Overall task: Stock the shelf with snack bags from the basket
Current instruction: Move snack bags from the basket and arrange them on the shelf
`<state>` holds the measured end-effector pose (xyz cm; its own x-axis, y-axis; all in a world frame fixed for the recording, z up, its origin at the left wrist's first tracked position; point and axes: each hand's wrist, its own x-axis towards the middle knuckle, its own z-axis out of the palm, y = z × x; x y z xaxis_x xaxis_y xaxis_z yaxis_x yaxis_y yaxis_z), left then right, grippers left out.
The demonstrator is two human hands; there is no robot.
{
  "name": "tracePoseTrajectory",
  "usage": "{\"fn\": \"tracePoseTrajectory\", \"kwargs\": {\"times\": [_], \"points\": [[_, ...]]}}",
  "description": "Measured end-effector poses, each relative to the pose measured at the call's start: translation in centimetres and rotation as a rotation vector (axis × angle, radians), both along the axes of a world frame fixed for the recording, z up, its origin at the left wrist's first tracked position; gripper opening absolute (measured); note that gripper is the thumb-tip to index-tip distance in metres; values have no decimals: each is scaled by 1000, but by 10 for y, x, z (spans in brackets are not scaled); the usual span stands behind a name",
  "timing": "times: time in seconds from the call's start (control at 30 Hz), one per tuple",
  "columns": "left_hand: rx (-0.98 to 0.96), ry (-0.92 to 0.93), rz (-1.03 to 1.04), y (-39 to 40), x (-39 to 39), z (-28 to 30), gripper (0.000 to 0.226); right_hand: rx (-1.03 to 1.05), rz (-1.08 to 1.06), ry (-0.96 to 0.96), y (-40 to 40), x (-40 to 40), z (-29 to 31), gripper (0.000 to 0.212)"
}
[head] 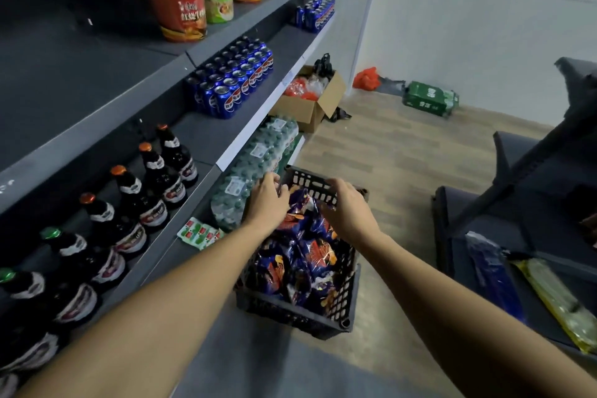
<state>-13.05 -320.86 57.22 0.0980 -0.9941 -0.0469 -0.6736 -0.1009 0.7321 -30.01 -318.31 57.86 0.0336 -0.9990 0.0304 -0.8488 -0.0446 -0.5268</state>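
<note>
The shelf [206,139] fills the left half of the frame, its dark tiers carrying noodle cups [184,14] at the top, blue cans [231,87] in the middle and a row of dark bottles [129,200] lower left, with shrink-wrapped water packs [258,168] on the bottom level. Just right of that bottom level, at lower centre, a black slotted basket [347,294] sits on the floor, heaped with blue and red snack bags [300,265]. Both of the person's arms reach down into it. The left hand [266,202] hovers at the far left of the heap, fingers curled down onto the topmost bag, though I cannot tell whether it has truly pinched the bag. The right hand [347,208] is over the far edge of the pile, near the basket's back rim, fingers bent downward; whether it holds a bag is hidden from here. The bags look light, puffed and crinkly, likely slippery on the film and easy to crush, so I would take one by its sealed top edge or cradle its sides gently rather than squeeze the middle. Small green-and-red packets [200,233] lie on the shelf edge left of the basket.
</note>
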Motion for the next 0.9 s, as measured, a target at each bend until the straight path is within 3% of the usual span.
{"fn": "tracePoseTrajectory", "kwargs": {"times": [0.3, 0.57, 0.77, 0.9], "points": [[178, -24, 223, -55, -48, -100, 27, 129, 253, -46, -97, -26, -108, 49], [407, 83, 471, -85, -83, -184, 14, 262, 352, -75, -141, -53, -180, 48], [586, 87, 585, -104, -83, -259, 43, 328, 329, -59, -150, -72, -225, 51], [635, 222, 777, -118, -79, -280, 44, 353, 333, -51, -155, -73, -242, 50]]}}
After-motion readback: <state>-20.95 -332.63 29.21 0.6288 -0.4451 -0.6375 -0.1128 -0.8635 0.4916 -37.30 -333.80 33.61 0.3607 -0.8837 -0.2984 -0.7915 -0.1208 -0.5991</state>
